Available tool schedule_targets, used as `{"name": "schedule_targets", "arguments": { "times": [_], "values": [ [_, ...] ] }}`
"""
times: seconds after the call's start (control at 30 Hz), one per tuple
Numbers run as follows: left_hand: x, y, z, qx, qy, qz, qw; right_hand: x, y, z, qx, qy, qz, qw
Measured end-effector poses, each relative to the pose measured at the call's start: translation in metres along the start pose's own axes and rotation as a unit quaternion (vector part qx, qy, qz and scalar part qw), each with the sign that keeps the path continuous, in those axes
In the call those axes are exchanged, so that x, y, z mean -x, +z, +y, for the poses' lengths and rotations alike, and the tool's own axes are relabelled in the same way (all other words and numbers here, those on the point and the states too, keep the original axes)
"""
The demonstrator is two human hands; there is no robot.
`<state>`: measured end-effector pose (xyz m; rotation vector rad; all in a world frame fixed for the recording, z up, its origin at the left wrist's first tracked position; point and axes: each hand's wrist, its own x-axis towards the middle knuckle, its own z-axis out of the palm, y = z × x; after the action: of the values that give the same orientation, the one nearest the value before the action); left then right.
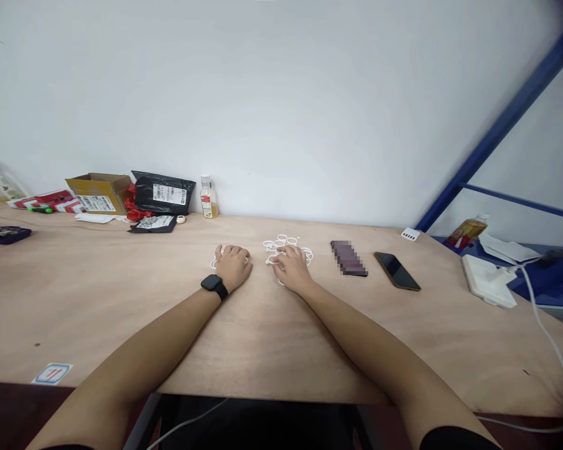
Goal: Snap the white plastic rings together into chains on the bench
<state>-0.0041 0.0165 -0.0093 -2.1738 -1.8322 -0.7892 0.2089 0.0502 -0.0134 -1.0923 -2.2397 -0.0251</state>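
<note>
My left hand (234, 267), with a black smartwatch (214, 285) on its wrist, rests palm down on the table. Its fingers are apart over some white rings (213, 264), which it partly covers. A short way to the right, my right hand (293, 267) lies palm down over a loose group of thin white rings (281, 238). The fingers of this hand are spread, with the thumb and fingertips touching or just above the rings. More rings show beyond and beside it; those under the palm are hidden.
Right of my hands lie a pixelated dark object (349, 258) and a phone (396, 271). A white power strip (488, 281) with a cable sits at the right edge. Along the wall stand an opened cardboard box (101, 194), a black mailing bag (164, 192) and a bottle (209, 197).
</note>
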Motion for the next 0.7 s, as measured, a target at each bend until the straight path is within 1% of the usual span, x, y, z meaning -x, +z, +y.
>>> {"name": "schedule_targets", "arguments": {
  "times": [0.1,0.2,0.27,0.33,0.47,0.57,0.63,0.7],
  "values": [
    [0.000,-0.002,0.005,0.047,0.054,0.030,0.997,0.000,-0.003,-0.004,-0.029,-0.042,0.032,0.998],
    [0.001,-0.003,0.010,0.079,0.110,0.034,0.990,-0.001,-0.007,-0.008,-0.074,-0.078,0.035,0.994],
    [0.001,-0.003,0.013,0.087,0.127,0.025,0.988,-0.001,-0.009,-0.010,-0.101,-0.095,0.028,0.990],
    [0.002,-0.004,0.014,0.090,0.131,0.011,0.987,-0.001,-0.010,-0.011,-0.119,-0.102,0.026,0.987],
    [0.002,-0.009,0.015,0.095,0.149,-0.036,0.984,0.000,-0.011,-0.012,-0.145,-0.110,0.028,0.983],
    [0.002,-0.014,0.016,0.105,0.162,-0.054,0.980,0.000,-0.011,-0.012,-0.154,-0.119,0.018,0.981],
    [0.002,-0.015,0.016,0.113,0.168,-0.062,0.977,0.000,-0.010,-0.012,-0.152,-0.117,0.005,0.981],
    [0.002,-0.017,0.017,0.117,0.180,-0.076,0.974,0.001,-0.010,-0.013,-0.147,-0.103,-0.007,0.984]
  ]
}}
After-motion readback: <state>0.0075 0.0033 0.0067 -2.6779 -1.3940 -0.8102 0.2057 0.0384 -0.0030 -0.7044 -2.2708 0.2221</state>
